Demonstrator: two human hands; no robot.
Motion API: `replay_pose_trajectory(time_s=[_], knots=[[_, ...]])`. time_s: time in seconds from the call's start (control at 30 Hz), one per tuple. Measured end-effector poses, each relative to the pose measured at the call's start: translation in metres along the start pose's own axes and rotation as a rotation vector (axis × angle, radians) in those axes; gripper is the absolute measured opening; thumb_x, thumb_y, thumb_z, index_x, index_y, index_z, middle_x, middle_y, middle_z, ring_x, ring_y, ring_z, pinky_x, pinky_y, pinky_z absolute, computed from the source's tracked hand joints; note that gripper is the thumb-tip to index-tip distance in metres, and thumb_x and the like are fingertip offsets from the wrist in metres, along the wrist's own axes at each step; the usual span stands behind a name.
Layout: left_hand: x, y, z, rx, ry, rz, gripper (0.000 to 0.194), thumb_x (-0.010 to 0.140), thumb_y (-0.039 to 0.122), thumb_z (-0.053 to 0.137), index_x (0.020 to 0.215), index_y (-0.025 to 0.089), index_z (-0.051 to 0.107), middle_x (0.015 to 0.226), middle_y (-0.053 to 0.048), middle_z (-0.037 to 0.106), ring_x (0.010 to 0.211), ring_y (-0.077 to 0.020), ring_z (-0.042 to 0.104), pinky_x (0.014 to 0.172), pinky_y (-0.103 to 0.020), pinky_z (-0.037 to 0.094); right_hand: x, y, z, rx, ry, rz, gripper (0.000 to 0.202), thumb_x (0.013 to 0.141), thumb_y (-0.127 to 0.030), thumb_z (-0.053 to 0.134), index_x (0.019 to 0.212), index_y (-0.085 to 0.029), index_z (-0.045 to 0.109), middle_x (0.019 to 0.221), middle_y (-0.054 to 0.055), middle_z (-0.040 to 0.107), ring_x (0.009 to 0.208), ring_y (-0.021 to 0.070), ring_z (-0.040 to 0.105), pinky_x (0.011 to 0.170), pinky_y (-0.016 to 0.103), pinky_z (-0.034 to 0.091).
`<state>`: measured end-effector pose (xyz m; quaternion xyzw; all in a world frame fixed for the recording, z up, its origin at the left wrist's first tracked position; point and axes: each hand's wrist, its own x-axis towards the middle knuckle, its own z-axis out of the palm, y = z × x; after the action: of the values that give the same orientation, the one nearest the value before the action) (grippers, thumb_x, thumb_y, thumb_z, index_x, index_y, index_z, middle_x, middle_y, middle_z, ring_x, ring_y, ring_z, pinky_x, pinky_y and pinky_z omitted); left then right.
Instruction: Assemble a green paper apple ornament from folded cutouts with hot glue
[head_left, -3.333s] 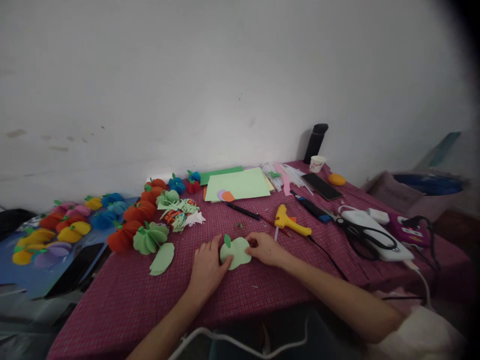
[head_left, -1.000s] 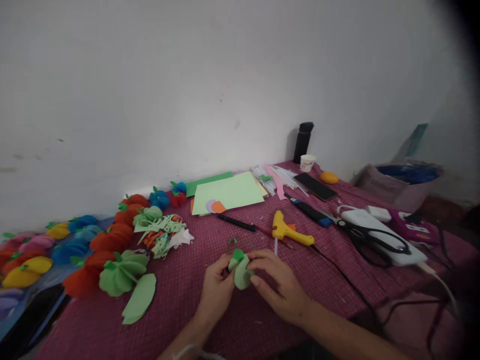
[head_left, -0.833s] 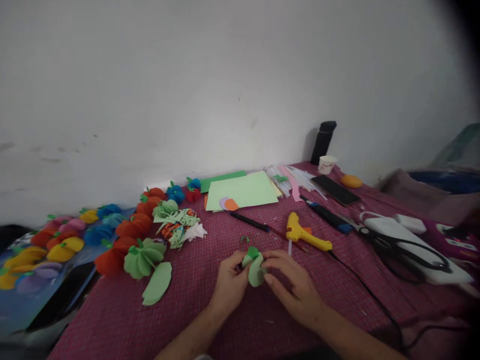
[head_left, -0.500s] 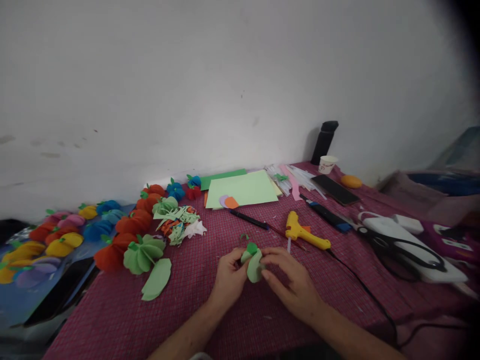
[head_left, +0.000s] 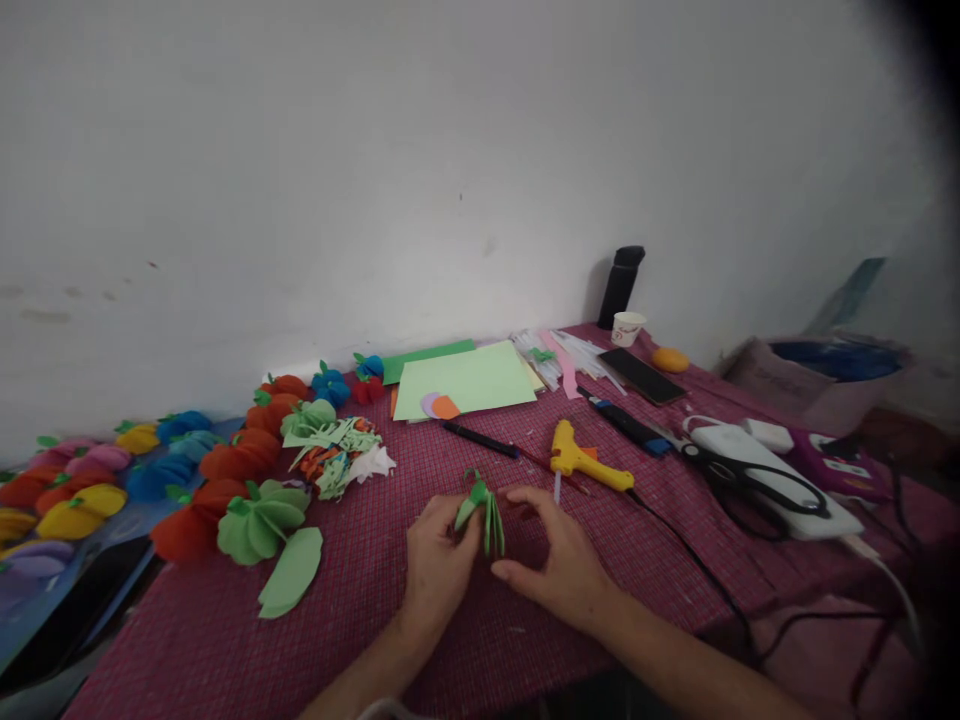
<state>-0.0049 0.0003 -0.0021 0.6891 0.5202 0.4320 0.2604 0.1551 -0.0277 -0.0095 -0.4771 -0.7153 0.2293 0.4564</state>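
Moved: right hand (head_left: 564, 572) is easing off the green paper piece (head_left: 492, 525), its fingers now curving apart beside it.
Counter (head_left: 225, 640): stretching beneath both hands.
Left hand (head_left: 436, 560): fingers are clamping the piece's left side.
Yellow glue gun (head_left: 577, 458): lying beyond the right hand.
Green paper piece: standing edge-on between the hands.

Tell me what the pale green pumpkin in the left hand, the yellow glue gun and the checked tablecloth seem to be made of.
Pale green pumpkin: matte paper or thin card, judging by its thin, fanned leaves.
Yellow glue gun: probably smooth molded plastic, given its even colour and rounded body.
Checked tablecloth: likely dull fabric, since it wrinkles softly; a coated cloth isn't ruled out.
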Motion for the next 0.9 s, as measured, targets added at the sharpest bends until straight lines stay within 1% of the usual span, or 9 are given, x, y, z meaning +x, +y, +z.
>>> replay_pose_trajectory(time_s=[0.13, 0.23, 0.33, 0.4, 0.5, 0.57, 0.67, 0.73, 0.9], knots=[[-0.003, 0.004, 0.000, 0.062, -0.022, 0.037, 0.016, 0.078, 0.027, 0.052, 0.072, 0.018, 0.064, 0.068, 0.000, 0.060, 0.067, -0.0130, 0.051, 0.063, -0.022, 0.036, 0.001, -0.002, 0.001, 0.033, -0.038, 0.016, 0.057, 0.063, -0.032, 0.069, 0.112, -0.020, 0.041, 0.106, 0.008, 0.054, 0.096, 0.0209, 0.053, 0.083, 0.037, 0.044], [-0.002, 0.003, 0.001, 0.049, -0.013, 0.019, 0.017, 0.077, 0.029, 0.053, 0.071, 0.017, 0.063, 0.068, 0.000, 0.059, 0.066, -0.0128, 0.050, 0.061, -0.021, 0.036, 0.002, -0.003, 0.000, 0.061, -0.009, 0.033, 0.050, 0.066, -0.028, 0.067, 0.109, -0.020, 0.043, 0.104, 0.007, 0.054, 0.095, 0.0199, 0.053, 0.082, 0.036, 0.044], [0.000, -0.001, 0.003, -0.077, -0.009, -0.081, 0.020, 0.075, 0.033, 0.054, 0.066, 0.015, 0.059, 0.060, 0.002, 0.052, 0.058, -0.0105, 0.045, 0.054, -0.020, 0.034, 0.005, -0.001, 0.000, 0.143, 0.036, 0.089, 0.037, 0.074, -0.022, 0.057, 0.108, -0.021, 0.043, 0.102, 0.006, 0.056, 0.090, 0.0172, 0.055, 0.080, 0.034, 0.045], [0.002, -0.003, 0.004, -0.209, -0.037, -0.159, 0.022, 0.074, 0.035, 0.055, 0.066, 0.014, 0.057, 0.057, 0.003, 0.048, 0.054, -0.0090, 0.042, 0.051, -0.019, 0.034, 0.006, 0.003, 0.000, 0.211, 0.050, 0.139, 0.029, 0.079, -0.022, 0.051, 0.108, -0.020, 0.044, 0.098, 0.005, 0.059, 0.086, 0.0159, 0.057, 0.077, 0.032, 0.046], [0.004, -0.006, 0.006, -0.389, -0.102, -0.262, 0.025, 0.071, 0.038, 0.058, 0.071, 0.013, 0.058, 0.059, 0.003, 0.049, 0.054, -0.0085, 0.043, 0.050, -0.018, 0.036, 0.008, 0.009, 0.002, 0.321, 0.019, 0.202, 0.019, 0.084, -0.027, 0.045, 0.102, -0.020, 0.049, 0.087, 0.003, 0.062, 0.078, 0.0151, 0.059, 0.070, 0.030, 0.049], [0.005, -0.006, 0.006, -0.463, -0.120, -0.315, 0.028, 0.069, 0.039, 0.061, 0.075, 0.012, 0.058, 0.061, 0.002, 0.051, 0.054, -0.0085, 0.044, 0.050, -0.019, 0.038, 0.008, 0.012, 0.004, 0.400, -0.003, 0.229, 0.018, 0.085, -0.029, 0.044, 0.098, -0.019, 0.051, 0.084, 0.003, 0.063, 0.075, 0.0148, 0.060, 0.067, 0.029, 0.050], [0.006, -0.005, 0.006, -0.523, -0.123, -0.343, 0.032, 0.067, 0.040, 0.063, 0.079, 0.012, 0.059, 0.063, 0.001, 0.054, 0.054, -0.0089, 0.046, 0.051, -0.019, 0.039, 0.008, 0.014, 0.005, 0.464, -0.008, 0.249, 0.019, 0.084, -0.030, 0.046, 0.098, -0.019, 0.052, 0.085, 0.002, 0.063, 0.075, 0.0147, 0.060, 0.066, 0.028, 0.050], [0.006, -0.005, 0.005, -0.539, -0.121, -0.348, 0.032, 0.068, 0.041, 0.062, 0.079, 0.012, 0.059, 0.063, 0.001, 0.054, 0.054, -0.0085, 0.046, 0.051, -0.019, 0.039, 0.008, 0.013, 0.005, 0.468, -0.014, 0.248, 0.018, 0.083, -0.030, 0.047, 0.097, -0.019, 0.053, 0.085, 0.002, 0.063, 0.075, 0.0145, 0.060, 0.067, 0.028, 0.049], [0.007, -0.006, 0.004, -0.566, -0.095, -0.361, 0.033, 0.069, 0.044, 0.061, 0.067, 0.011, 0.057, 0.055, 0.003, 0.049, 0.049, -0.0064, 0.040, 0.045, -0.017, 0.033, 0.008, 0.010, 0.003, 0.457, -0.032, 0.260, 0.018, 0.083, -0.029, 0.047, 0.097, -0.019, 0.053, 0.086, 0.003, 0.063, 0.076, 0.0146, 0.059, 0.066, 0.028, 0.049]])
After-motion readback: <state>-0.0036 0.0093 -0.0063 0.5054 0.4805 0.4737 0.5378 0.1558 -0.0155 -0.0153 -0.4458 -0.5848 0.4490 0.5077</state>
